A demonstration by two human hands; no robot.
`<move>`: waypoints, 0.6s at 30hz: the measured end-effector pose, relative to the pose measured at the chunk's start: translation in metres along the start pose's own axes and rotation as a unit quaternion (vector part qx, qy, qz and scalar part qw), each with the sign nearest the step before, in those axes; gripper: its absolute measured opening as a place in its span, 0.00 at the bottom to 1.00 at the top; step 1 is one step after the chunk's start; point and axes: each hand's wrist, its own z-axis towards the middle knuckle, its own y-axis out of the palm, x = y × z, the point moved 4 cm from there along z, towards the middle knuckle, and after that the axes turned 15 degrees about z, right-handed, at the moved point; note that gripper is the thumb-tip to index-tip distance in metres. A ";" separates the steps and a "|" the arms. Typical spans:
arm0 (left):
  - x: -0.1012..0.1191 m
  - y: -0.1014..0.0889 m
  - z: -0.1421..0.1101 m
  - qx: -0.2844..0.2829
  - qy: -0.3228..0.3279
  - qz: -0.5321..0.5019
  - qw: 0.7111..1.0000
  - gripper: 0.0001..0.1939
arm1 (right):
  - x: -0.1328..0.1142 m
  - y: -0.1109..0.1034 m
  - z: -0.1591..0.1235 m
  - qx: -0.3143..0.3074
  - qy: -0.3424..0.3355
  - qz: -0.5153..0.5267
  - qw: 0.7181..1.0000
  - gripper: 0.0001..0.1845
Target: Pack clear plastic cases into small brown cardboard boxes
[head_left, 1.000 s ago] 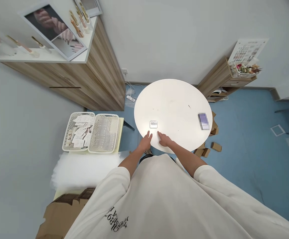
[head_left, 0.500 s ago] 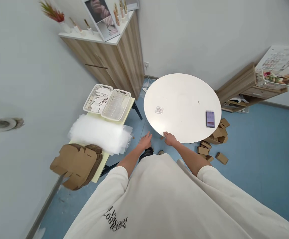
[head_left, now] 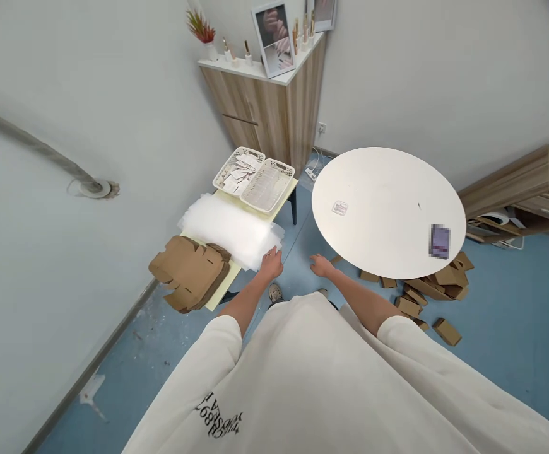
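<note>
My left hand (head_left: 271, 263) is at the right edge of a stack of translucent white plastic sheets or bags (head_left: 227, 228), fingers stretched out and holding nothing I can see. Whether it touches the stack I cannot tell. My right hand (head_left: 320, 265) hangs over the floor, left of the round white table (head_left: 383, 252), with loosely bent fingers and nothing in them. Flat brown cardboard box blanks (head_left: 187, 271) lie piled in front of the sheets on a pale yellow side table (head_left: 224, 287). Behind the sheets stand two white baskets, one with paper slips (head_left: 240, 175), the other with clear plastic pieces (head_left: 267, 186).
On the round table lie a small clear printed item (head_left: 340, 208) and a blurred phone-like device (head_left: 440, 241). Small brown boxes (head_left: 409, 306) are heaped on the floor beneath its right side. A wooden cabinet (head_left: 260, 104) stands behind; a power strip (head_left: 310, 174) lies near it.
My view has turned left, towards the side table. My right hand has come away from the round table's edge, and my left hand has come up to the plastic stack.
</note>
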 end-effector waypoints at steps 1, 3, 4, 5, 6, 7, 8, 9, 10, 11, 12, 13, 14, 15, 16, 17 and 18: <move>-0.015 0.001 -0.004 0.004 -0.012 0.000 1.000 0.26 | -0.011 0.007 0.005 0.001 0.000 0.006 1.000 0.30; -0.046 0.005 -0.010 0.010 -0.032 0.002 0.999 0.26 | -0.033 0.023 0.016 0.006 0.001 0.023 1.000 0.29; -0.061 0.008 -0.012 0.011 -0.037 0.005 0.999 0.26 | -0.045 0.031 0.022 0.009 0.000 0.034 0.999 0.29; -0.074 0.011 -0.013 0.010 -0.037 0.008 0.999 0.25 | -0.057 0.039 0.028 0.012 0.000 0.045 0.999 0.29; -0.086 0.014 -0.014 0.008 -0.032 0.012 0.999 0.25 | -0.068 0.048 0.034 0.015 -0.001 0.055 0.998 0.28; -0.097 0.018 -0.014 0.004 -0.024 0.017 1.000 0.25 | -0.079 0.056 0.039 0.017 -0.003 0.065 0.998 0.28; -0.105 0.023 -0.013 -0.002 -0.014 0.023 1.000 0.24 | -0.089 0.065 0.044 0.022 -0.005 0.073 0.997 0.28; -0.112 0.027 -0.013 -0.009 -0.004 0.030 0.999 0.24 | -0.098 0.072 0.048 0.026 -0.009 0.079 0.996 0.27; -0.117 0.032 -0.012 -0.018 0.004 0.038 0.999 0.23 | -0.107 0.079 0.051 0.030 -0.014 0.084 0.996 0.27; -0.121 0.036 -0.011 -0.029 0.010 0.045 0.999 0.23 | -0.114 0.085 0.053 0.031 -0.018 0.088 0.995 0.27; -0.124 0.040 -0.011 -0.040 0.014 0.050 0.998 0.23 | -0.120 0.090 0.055 0.032 -0.022 0.092 0.995 0.27; -0.126 0.044 -0.010 -0.047 0.018 0.052 0.997 0.23 | -0.125 0.094 0.056 0.032 -0.024 0.095 0.995 0.27; -0.127 0.046 -0.010 -0.048 0.023 0.053 0.997 0.24 | -0.130 0.097 0.056 0.032 -0.025 0.097 0.994 0.27; -0.128 0.048 -0.010 -0.044 0.029 0.051 0.997 0.24 | -0.133 0.099 0.057 0.035 -0.024 0.098 0.994 0.27; -0.129 0.048 -0.010 -0.033 0.037 0.047 0.998 0.25 | -0.136 0.100 0.057 0.038 -0.023 0.098 0.994 0.26; -0.130 0.047 -0.011 -0.019 0.045 0.040 0.998 0.25 | -0.138 0.100 0.058 0.041 -0.022 0.097 0.994 0.26; -0.131 0.045 -0.011 -0.008 0.052 0.031 0.998 0.25 | -0.141 0.101 0.059 0.043 -0.020 0.096 0.994 0.26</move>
